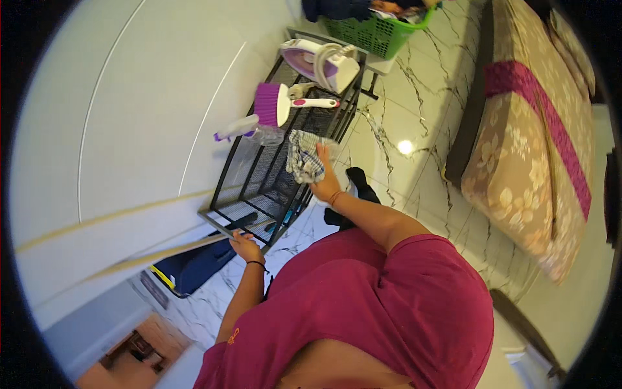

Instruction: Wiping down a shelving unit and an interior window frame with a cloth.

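Observation:
A black mesh shelf rack (259, 168) stands along the white wall in front of me. My right hand (326, 181) has a checked cloth (304, 157) bunched in its fingers, over the rack's top shelf. At the rack's near end, my left hand (247, 247) is closed around the metal edge of the frame. Just beyond the cloth are a clear spray bottle (264, 135) with a white and purple trigger and a brush (283, 105) with purple bristles. A white and purple clothes iron (322, 65), its cord wrapped round it, sits at the far end.
Past the rack is a green laundry basket (379, 34) filled with clothes. On the right is a bed (512, 149) with a floral cover and magenta band. A dark blue item with yellow trim (194, 267) lies by the rack's near end, on the marble-patterned floor (414, 97).

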`<state>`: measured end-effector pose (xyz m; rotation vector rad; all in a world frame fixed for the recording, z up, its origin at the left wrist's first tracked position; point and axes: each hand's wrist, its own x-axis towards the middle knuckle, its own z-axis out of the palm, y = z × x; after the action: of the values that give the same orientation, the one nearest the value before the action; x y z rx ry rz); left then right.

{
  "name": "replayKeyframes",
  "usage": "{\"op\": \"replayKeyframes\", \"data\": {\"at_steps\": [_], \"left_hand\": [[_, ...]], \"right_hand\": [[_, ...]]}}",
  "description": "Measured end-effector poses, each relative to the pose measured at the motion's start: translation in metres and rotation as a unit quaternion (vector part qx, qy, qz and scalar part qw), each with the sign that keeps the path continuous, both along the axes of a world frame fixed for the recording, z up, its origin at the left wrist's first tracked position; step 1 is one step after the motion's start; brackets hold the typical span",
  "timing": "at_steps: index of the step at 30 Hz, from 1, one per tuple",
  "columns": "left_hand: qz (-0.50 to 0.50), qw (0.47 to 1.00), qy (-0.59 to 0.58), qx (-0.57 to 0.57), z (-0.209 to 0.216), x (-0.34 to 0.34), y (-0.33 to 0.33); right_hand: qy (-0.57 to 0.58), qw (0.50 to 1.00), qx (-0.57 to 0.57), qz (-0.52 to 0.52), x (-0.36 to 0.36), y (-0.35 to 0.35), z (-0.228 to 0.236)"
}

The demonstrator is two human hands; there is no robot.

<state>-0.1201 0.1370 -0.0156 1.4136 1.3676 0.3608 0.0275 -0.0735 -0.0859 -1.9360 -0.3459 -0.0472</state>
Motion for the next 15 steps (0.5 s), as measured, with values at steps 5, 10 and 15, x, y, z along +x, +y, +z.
{"op": "replayKeyframes", "data": {"at_steps": [5,10,15], "left_hand": [[-0.052,0.998,0.03,0.02,-0.005,-0.009,0.016],[-0.03,0.999,0.009,-0.021,-0.006,-0.008,0.016],[-0.041,0.999,0.022,0.007,-0.014,-0.016,0.025]], "right_hand": [[0.087,0.984,0.157,-0.01,-0.049,0.04,-0.006],[0.159,0.961,0.151,-0.168,0.019,0.04,-0.017],[0.435,0.879,0.097,-0.167,0.066,0.019,0.008]]}}
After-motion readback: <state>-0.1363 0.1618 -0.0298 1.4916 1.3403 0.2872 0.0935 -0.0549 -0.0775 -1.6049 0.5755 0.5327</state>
